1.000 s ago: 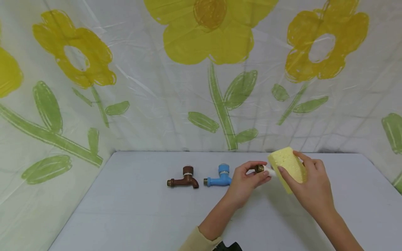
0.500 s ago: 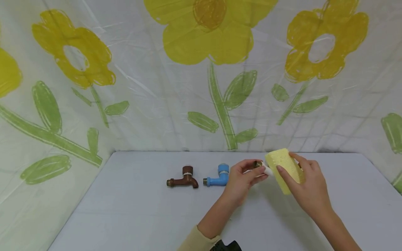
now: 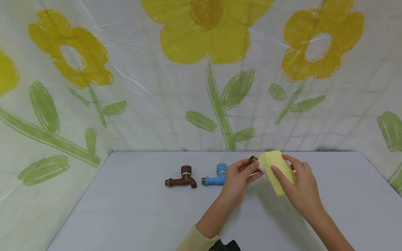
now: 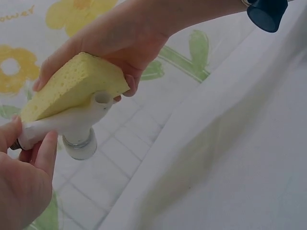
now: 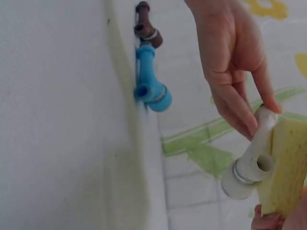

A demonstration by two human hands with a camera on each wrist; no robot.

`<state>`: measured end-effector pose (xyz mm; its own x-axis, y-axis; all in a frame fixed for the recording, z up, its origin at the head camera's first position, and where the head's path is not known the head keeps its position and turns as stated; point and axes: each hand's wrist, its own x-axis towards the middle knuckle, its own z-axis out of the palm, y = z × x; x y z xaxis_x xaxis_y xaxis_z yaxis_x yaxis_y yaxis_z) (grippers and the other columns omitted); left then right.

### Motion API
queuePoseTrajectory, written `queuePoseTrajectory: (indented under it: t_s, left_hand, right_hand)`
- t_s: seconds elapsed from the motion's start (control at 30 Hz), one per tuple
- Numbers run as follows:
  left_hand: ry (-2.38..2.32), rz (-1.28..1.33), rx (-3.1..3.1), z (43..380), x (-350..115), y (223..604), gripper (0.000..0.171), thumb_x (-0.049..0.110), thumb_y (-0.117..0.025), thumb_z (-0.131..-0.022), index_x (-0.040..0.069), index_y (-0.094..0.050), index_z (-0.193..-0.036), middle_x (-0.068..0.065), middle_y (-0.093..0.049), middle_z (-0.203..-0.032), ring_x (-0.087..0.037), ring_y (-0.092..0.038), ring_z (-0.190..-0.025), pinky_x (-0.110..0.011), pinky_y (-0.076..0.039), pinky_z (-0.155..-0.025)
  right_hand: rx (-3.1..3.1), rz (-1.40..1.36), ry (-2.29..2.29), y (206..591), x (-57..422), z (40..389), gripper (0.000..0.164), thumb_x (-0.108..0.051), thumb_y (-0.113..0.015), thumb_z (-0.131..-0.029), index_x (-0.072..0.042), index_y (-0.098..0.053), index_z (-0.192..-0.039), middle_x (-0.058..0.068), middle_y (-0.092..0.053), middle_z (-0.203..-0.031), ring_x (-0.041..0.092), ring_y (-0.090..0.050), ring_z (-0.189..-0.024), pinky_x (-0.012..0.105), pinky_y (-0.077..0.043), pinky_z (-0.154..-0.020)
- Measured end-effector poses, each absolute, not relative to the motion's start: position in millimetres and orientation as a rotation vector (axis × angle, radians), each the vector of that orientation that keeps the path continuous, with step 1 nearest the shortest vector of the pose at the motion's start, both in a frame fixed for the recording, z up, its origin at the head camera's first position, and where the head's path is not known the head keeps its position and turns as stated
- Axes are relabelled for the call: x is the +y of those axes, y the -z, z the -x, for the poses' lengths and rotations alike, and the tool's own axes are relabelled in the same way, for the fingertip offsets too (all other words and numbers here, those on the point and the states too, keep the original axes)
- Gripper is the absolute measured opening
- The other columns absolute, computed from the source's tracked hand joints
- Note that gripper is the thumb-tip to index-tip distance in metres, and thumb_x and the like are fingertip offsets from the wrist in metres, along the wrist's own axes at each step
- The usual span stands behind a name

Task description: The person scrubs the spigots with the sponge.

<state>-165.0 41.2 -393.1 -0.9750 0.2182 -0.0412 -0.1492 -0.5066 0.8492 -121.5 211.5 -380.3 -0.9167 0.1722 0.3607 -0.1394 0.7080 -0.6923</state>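
Observation:
My left hand [image 3: 236, 179] pinches a white faucet [image 4: 72, 122] near its threaded brass end, holding it up off the table. A yellow sponge [image 3: 276, 170] is gripped by my right hand [image 3: 303, 188], thumb on the near face and fingers over the far edge. In the left wrist view the sponge lies along the faucet's body, beside its spout opening. The faucet's round white knob [image 5: 236, 182] shows in the right wrist view. In the head view the sponge hides most of the faucet.
A brown faucet [image 3: 182, 180] and a blue faucet [image 3: 216, 178] lie side by side on the white table [image 3: 125, 209], left of my hands. My left wrist partly overlaps the blue one. A flower-printed curtain [image 3: 150, 115] hangs behind the table.
Both hands have shifted slightly left together with the faucet and sponge. The sponge has slid along the faucet toward its threaded end, and that end has tilted up a little.

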Motion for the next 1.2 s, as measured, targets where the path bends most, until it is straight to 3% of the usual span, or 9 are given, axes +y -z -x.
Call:
queuePoseTrajectory:
  t_s: [0.37, 0.57, 0.77, 0.93, 1.07, 1.2]
  left_hand:
    - [-2.542, -0.175, 1.383, 163, 41, 395, 0.006, -0.007, -0.065, -0.101, -0.004, -0.066, -0.106, -0.004, -0.065, -0.096, -0.012, -0.073, -0.084, -0.038, -0.063, -0.089]
    - [-2.534, -0.221, 1.336, 158, 45, 395, 0.015, -0.011, -0.063, -0.099, 0.003, -0.065, -0.099, -0.003, -0.063, -0.099, -0.011, -0.072, -0.088, -0.038, -0.063, -0.091]
    - [-2.535, -0.209, 1.320, 155, 46, 395, 0.011, -0.011, -0.063, -0.100, -0.009, -0.067, -0.109, -0.003, -0.066, -0.099, -0.011, -0.072, -0.088, -0.036, -0.063, -0.091]
    - [-2.508, -0.253, 1.318, 153, 46, 398, 0.031, -0.012, -0.064, -0.096, -0.018, -0.064, -0.126, -0.005, -0.073, -0.106, -0.010, -0.072, -0.094, -0.032, -0.062, -0.093]
    - [-2.479, -0.303, 1.443, 151, 46, 401, 0.036, -0.015, -0.069, -0.089, -0.015, -0.068, -0.125, -0.010, -0.077, -0.111, -0.009, -0.073, -0.097, -0.027, -0.061, -0.091]
    - [-2.479, -0.321, 1.625, 151, 46, 403, 0.029, -0.013, -0.076, -0.088, -0.012, -0.074, -0.117, -0.015, -0.078, -0.109, -0.009, -0.073, -0.093, -0.026, -0.062, -0.087]
  right_hand:
    - [-2.516, 0.084, -1.165, 377, 212, 121, 0.054, -0.035, -0.068, -0.103, -0.001, -0.060, -0.144, 0.020, -0.056, -0.108, 0.024, -0.049, -0.089, 0.026, -0.043, -0.062]
    - [-2.526, 0.142, -1.211, 378, 215, 121, 0.057, -0.038, -0.065, -0.104, -0.002, -0.057, -0.147, 0.020, -0.054, -0.111, 0.024, -0.049, -0.088, 0.025, -0.044, -0.058]
    - [-2.518, 0.165, -1.270, 378, 215, 121, 0.058, -0.040, -0.062, -0.106, -0.002, -0.055, -0.149, 0.018, -0.054, -0.113, 0.018, -0.049, -0.084, 0.024, -0.046, -0.057]
    - [-2.467, 0.163, -1.280, 379, 213, 121, 0.053, -0.036, -0.063, -0.106, -0.002, -0.058, -0.146, 0.016, -0.055, -0.111, 0.012, -0.048, -0.078, 0.023, -0.045, -0.057]
    - [-2.464, 0.179, -1.332, 379, 212, 121, 0.053, -0.038, -0.062, -0.106, -0.004, -0.058, -0.147, 0.016, -0.055, -0.113, 0.010, -0.049, -0.075, 0.023, -0.046, -0.055]
    - [-2.488, 0.187, -1.425, 380, 210, 119, 0.055, -0.040, -0.060, -0.107, -0.005, -0.055, -0.149, 0.015, -0.053, -0.117, 0.009, -0.052, -0.075, 0.024, -0.049, -0.056]
